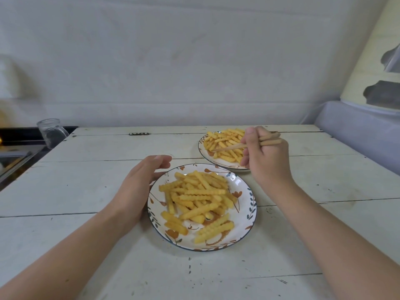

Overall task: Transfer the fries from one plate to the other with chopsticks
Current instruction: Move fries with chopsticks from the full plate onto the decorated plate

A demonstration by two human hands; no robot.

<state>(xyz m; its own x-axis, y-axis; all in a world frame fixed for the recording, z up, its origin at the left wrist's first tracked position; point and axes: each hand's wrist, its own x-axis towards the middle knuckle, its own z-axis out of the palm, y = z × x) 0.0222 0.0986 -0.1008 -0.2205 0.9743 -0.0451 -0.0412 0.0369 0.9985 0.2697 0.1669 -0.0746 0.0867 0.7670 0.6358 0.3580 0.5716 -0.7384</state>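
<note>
A clear glass jar (53, 132) stands at the far left corner of the white plank table (86, 191), well away from either hand and partly over the dark gap beside the table edge. A small dark metal hinge (139, 133) lies flat on the boards near the far edge, well left of the chopsticks.

The person's left hand (138, 187) rests on the tabletop, fingers relaxed and slightly spread, holding nothing, its palm side just beside the left rim of the near plate (249, 204). That flowered plate carries a loose pile of crinkle-cut fries (199, 198), a few lying apart toward the near rim.

Beyond it and to the right, just beside it, sits the far plate (202, 151), also heaped with fries (225, 144). The right hand (265, 154) hangs over that plate's right side, fingers curled round a pair of wooden chopsticks (233, 146). The sticks run leftward from the grip, their tips close together and down among the far fries; whether they pinch one cannot be told. The hand itself hides the plate's right rim.

Bare boards lie open left of the resting hand and nearer the viewer below both forearms. To the right of the gripping hand the table ends at a grey-blue cushioned edge (357, 131); a pale wall (194, 61) closes off the far side.
</note>
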